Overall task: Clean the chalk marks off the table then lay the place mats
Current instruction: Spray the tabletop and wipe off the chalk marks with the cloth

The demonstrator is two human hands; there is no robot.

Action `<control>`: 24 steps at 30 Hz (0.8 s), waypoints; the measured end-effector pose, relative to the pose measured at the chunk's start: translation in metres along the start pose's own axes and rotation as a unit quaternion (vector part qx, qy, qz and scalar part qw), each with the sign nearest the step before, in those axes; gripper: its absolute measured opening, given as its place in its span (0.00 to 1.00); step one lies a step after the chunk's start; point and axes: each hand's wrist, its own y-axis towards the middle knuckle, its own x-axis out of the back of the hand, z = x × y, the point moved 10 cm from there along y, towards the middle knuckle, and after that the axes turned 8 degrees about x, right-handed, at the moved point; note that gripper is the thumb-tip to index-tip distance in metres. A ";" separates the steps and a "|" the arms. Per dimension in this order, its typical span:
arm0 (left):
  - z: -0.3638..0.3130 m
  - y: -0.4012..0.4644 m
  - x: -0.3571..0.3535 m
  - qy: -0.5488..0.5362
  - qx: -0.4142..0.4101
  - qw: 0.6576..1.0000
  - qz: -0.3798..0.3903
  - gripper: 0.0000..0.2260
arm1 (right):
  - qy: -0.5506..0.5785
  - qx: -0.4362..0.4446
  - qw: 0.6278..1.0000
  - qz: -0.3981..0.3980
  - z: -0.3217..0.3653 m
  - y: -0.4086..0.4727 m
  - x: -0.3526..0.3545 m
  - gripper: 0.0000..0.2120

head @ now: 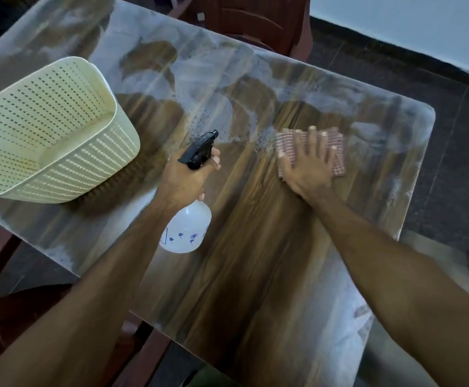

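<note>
The middle of the checked cloth [336, 152] is covered by the right hand [308, 163], whose fingertips are smeared by motion blur. The spray bottle [185, 230] neck is hidden inside the left hand [184, 177]. The basket [46, 129] is cut off at the left edge.

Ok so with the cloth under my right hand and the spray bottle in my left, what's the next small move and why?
Probably push the cloth away from you into the chalk haze just beyond it. Your right hand lies flat on it, the wood nearer you already looks clean, and droplets sit by the spray bottle's nozzle.
</note>
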 end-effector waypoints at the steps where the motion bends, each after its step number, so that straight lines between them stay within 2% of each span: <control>1: -0.001 0.004 0.002 -0.001 -0.002 1.000 0.001 0.04 | -0.003 0.037 0.999 0.009 0.029 0.001 -0.007 0.34; 4: -0.002 0.014 0.006 -0.002 -0.002 1.000 0.007 0.03 | -0.004 0.176 0.983 0.041 0.108 -0.037 -0.027 0.33; 6: -0.001 0.022 0.009 0.002 0.003 1.000 0.010 0.03 | 0.000 0.221 0.974 0.046 0.128 -0.075 -0.032 0.32; 8: 0.001 0.029 0.013 0.010 0.010 1.000 0.007 0.04 | -0.012 0.231 0.972 0.050 0.117 -0.103 -0.034 0.32; 10: 0.006 0.037 0.019 0.023 0.021 1.000 0.003 0.05 | -0.035 0.207 0.977 0.037 0.085 -0.096 -0.028 0.32; 13: 0.011 0.045 0.028 0.035 0.027 0.999 -0.005 0.06 | -0.039 0.087 0.995 0.021 0.027 -0.034 -0.011 0.33; 15: 0.014 0.048 0.034 0.036 0.028 0.999 -0.010 0.06 | -0.014 0.031 0.999 0.016 0.020 0.014 -0.005 0.34; 17: 0.014 0.049 0.039 0.032 0.028 0.999 -0.013 0.05 | -0.007 0.019 1.000 0.009 0.044 0.049 -0.005 0.34; 20: 0.011 0.050 0.047 0.010 0.026 0.999 -0.019 0.02 | -0.015 0.093 0.995 0.039 0.117 0.060 -0.023 0.33; 24: 0.010 0.057 0.059 -0.003 0.030 0.999 -0.025 0.02 | -0.004 0.244 0.968 0.061 0.194 -0.004 -0.041 0.32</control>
